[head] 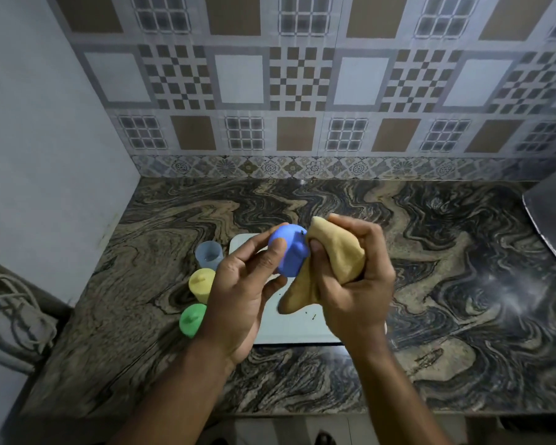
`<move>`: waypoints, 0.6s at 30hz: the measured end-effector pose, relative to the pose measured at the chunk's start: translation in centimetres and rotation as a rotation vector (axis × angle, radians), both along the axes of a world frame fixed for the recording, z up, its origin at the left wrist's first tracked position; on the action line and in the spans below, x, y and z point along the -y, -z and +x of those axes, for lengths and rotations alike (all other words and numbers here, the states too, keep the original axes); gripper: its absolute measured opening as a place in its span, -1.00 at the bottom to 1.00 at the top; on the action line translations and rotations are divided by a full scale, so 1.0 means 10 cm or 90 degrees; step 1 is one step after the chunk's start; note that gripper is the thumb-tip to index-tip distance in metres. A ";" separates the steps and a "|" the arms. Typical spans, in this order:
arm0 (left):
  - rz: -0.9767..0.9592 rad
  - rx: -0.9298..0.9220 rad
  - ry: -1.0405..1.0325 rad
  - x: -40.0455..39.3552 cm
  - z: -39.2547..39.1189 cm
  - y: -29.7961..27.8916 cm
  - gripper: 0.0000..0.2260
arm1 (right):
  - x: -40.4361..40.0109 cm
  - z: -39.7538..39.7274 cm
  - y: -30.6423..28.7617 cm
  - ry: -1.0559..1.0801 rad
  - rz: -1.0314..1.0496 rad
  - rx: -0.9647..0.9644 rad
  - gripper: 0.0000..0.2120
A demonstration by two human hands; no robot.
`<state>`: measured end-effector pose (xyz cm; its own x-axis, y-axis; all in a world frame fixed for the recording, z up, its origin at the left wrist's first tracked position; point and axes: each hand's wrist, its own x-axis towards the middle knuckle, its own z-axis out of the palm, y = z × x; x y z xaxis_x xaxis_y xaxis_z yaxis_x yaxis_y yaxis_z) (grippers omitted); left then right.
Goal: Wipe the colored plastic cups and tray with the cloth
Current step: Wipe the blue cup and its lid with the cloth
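Holding the blue cup (289,252) up in the air, the left hand (244,290) has its fingers and thumb curled round it. The right hand (350,277) squeezes the cloth (331,261) in a bunch and presses it on the side of the cup. Both hands are above the tray (299,329), which lies flat near the front edge of the counter (430,316).

Three more cups stand in a row just beside the left edge of the tray: a pale cup (208,254) at the back, a yellow cup (201,284) in the middle and a green cup (191,319) at the front. The yellow and green ones look upside down.

What could go wrong? The blue cup is small and smooth, so a hard rub could push it out of the fingers, I think. It could then fall on the tray or knock the other cups. A loose end of the cloth hangs down and could drag crumbs over the tray.

The counter is dark swirly stone. Behind it is a wall with square tiles (302,78). A shiny metal thing (549,220) sits at the right edge.
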<state>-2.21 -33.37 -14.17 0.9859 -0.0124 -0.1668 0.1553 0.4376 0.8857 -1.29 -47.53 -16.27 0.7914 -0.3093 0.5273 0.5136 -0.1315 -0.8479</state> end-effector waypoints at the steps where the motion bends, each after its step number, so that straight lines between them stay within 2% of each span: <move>1: -0.011 0.006 -0.003 0.03 -0.02 0.00 -0.57 | -0.05 -0.01 0.02 0.012 0.015 -0.004 -0.73; 7: -0.024 0.077 0.007 0.09 -0.13 0.09 -0.73 | -0.08 -0.04 0.01 0.060 0.054 -0.001 -0.71; 10: -0.064 0.049 -0.042 0.07 -0.11 0.05 -0.77 | -0.02 -0.04 -0.03 0.068 -0.003 0.031 -0.71; 15: 0.009 0.021 -0.047 -0.01 -0.05 0.07 -0.74 | 0.06 -0.05 -0.08 0.043 -0.113 0.080 -0.73; 18: 0.044 0.052 -0.024 -0.04 -0.05 0.10 -0.77 | 0.05 0.00 -0.06 0.021 -0.174 0.103 -0.75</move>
<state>-2.68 -33.00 -15.18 0.9959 0.0341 -0.0843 0.0651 0.3795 0.9229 -1.24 -48.01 -15.65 0.6830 -0.1629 0.7120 0.6302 -0.3614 -0.6872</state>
